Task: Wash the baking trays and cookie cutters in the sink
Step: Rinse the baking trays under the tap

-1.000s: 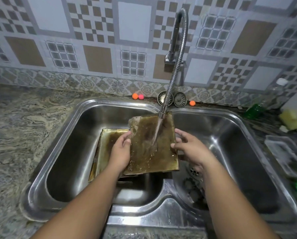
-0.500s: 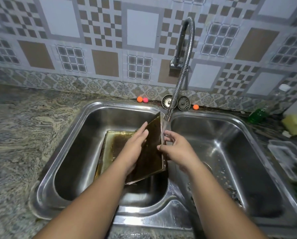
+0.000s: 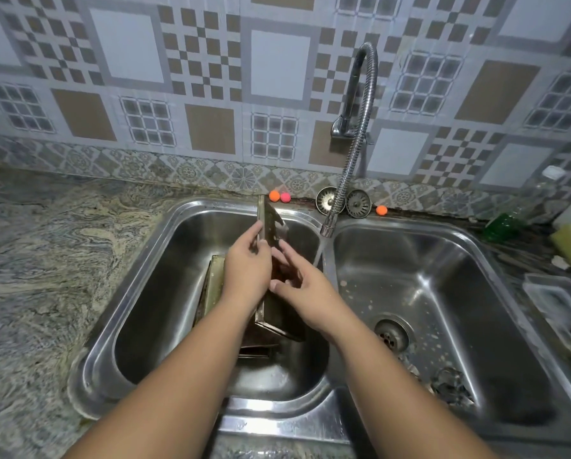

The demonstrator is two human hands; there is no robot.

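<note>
Left hand (image 3: 247,270) grips baking tray (image 3: 277,318) upright over sink (image 3: 165,293); right hand (image 3: 307,293), fingers straight, touches its face.

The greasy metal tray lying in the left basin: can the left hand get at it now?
Probably not yet. The left hand grips the dark baking tray held on edge, which stands right over that lower tray; it would have to let go first.
</note>
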